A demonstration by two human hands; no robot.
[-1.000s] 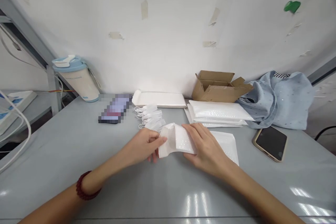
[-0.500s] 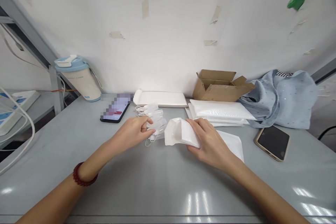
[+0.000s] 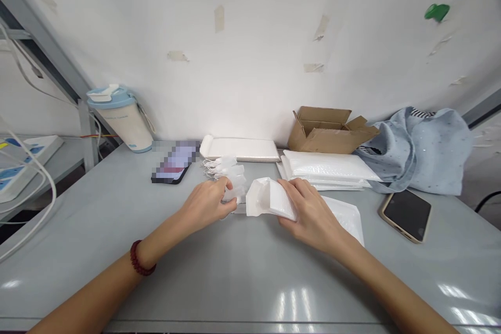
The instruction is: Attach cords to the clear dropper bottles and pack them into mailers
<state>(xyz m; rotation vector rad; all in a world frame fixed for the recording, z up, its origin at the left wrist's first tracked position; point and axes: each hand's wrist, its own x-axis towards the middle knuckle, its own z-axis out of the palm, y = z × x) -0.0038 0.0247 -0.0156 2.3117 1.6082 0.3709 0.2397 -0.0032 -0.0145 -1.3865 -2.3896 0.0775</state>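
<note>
My left hand [image 3: 211, 201] is over the near end of a row of small translucent packets with white strings [image 3: 234, 171]. Its thumb and index finger are curled but stand apart, and the fingertips touch or almost touch the nearest packets. My right hand [image 3: 309, 214] grips a white bubble mailer [image 3: 284, 201] between thumb and fingers. The mailer's mouth gapes toward my left hand and its flap stands up. Another white bubble mailer [image 3: 346, 219] lies flat on the table, partly under my right wrist.
Behind the packets lies a stack of white mailers [image 3: 242, 148]. More padded mailers [image 3: 329, 166] lie before an open cardboard box [image 3: 332, 138]. A tumbler [image 3: 123, 120] and a phone [image 3: 176, 162] stand left; another phone [image 3: 407, 214] and a blue cloth bag [image 3: 430, 151] are right.
My left hand has shifted slightly right and down, and now covers the strings of the nearest packet. The right hand and its mailer have hardly moved. The view has tilted up a little.
</note>
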